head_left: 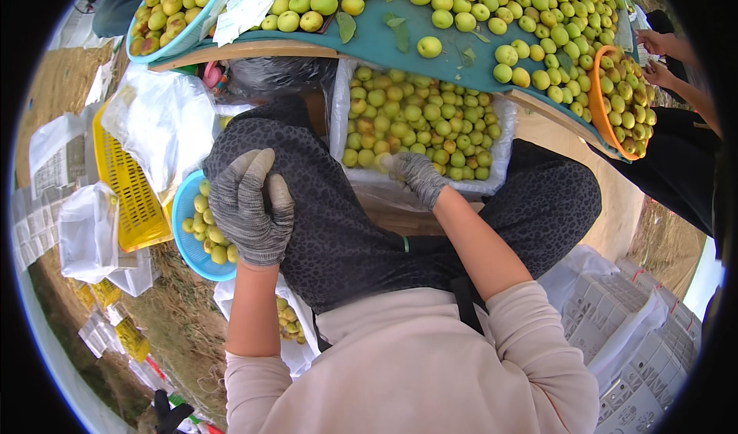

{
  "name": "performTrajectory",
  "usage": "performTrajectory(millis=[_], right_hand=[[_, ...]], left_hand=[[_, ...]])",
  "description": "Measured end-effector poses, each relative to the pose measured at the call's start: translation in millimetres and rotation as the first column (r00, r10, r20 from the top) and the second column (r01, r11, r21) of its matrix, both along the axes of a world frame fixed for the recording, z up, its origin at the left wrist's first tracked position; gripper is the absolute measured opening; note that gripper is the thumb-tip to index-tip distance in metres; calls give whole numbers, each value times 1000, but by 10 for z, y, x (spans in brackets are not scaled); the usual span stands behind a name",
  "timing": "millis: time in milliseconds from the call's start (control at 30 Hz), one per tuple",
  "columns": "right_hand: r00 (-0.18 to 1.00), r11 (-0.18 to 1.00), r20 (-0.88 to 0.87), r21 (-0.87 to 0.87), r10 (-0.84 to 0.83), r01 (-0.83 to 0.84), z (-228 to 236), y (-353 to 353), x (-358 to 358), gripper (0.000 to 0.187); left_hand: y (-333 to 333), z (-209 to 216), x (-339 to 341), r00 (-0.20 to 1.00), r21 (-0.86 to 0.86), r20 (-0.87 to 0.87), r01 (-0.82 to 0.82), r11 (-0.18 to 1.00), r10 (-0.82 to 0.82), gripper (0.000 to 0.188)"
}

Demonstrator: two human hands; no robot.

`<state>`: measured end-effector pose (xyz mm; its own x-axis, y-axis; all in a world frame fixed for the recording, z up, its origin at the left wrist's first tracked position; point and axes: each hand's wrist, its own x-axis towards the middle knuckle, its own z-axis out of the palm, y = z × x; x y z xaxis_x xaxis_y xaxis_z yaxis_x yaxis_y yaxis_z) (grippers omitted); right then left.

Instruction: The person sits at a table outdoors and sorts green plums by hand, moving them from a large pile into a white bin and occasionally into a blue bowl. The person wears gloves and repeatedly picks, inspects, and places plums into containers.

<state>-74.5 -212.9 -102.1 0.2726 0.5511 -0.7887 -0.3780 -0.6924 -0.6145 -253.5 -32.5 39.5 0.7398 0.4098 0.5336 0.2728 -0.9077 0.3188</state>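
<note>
My left hand point(254, 207), in a grey knit glove, is raised over my left thigh. Its fingers are loosely bent and apart, with nothing visible in them. My right hand point(420, 179), gloved alike, hangs over the near side of a plastic-lined box point(503, 138) full of small yellow-green, brown-blushed fruits point(423, 119) resembling jujubes. Its fingers are curled together. A blurred fruit point(381, 160) shows right at the fingertips; whether they grip it, I cannot tell. Close to my left hand stands a light-blue basket point(184, 238) partly filled with such fruits.
Beyond the box, a green-covered sorting table point(392, 42) carries many loose fruits and some leaves. Baskets in blue point(177, 46) and orange point(598, 103) stand at its ends. Another person's hands point(657, 57) are at the right. Yellow point(131, 184) and grey crates point(638, 349) lie about.
</note>
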Motion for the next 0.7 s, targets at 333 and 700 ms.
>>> performTrajectory(millis=[333, 700], right_hand=[[776, 872, -614, 449, 144, 194, 743, -385, -284, 45], [809, 832, 194, 140, -555, 537, -397, -620, -55, 23]], left_hand=[[-374, 57, -124, 897, -349, 16, 418, 839, -441, 22], [2229, 160, -2086, 310, -1000, -20, 14, -25, 950, 56]])
